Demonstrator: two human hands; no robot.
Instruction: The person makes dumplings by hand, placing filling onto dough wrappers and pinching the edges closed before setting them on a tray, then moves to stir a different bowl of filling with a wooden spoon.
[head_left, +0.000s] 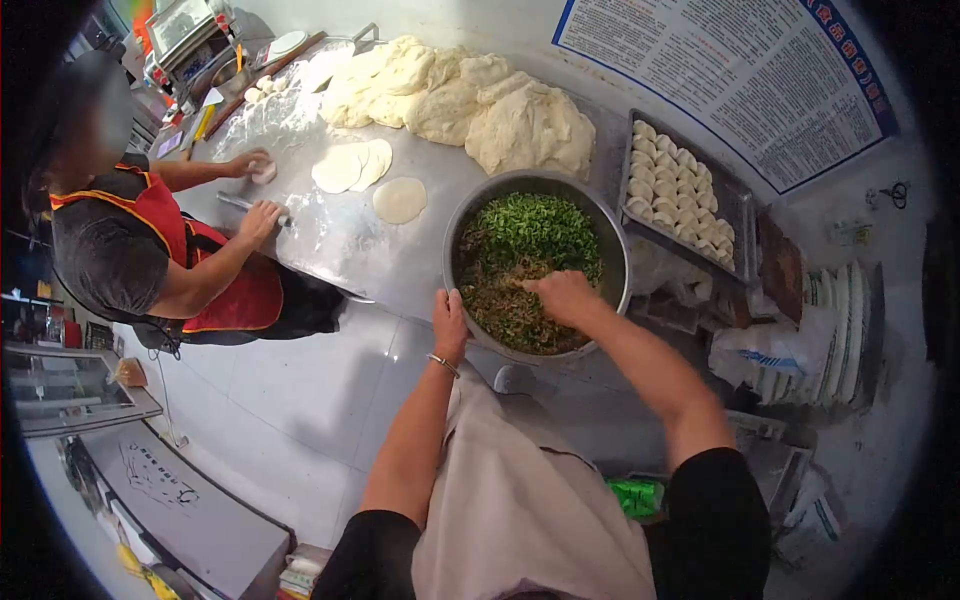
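Observation:
A large steel bowl (610, 235) stands at the near edge of a metal table (340, 240). It holds a filling of chopped greens and brown mince (520, 255). My left hand (449, 322) grips the bowl's near rim. My right hand (563, 295) is down in the filling, fingers closed in the mix. Whether it holds a tool is hidden.
A big mound of dough (470, 100) lies at the table's far side, with flat dough rounds (352, 165) in front. A tray of shaped dumplings (680, 185) sits right of the bowl. A co-worker in a red apron (160, 250) rolls dough at the left. Stacked plates (840, 320) stand right.

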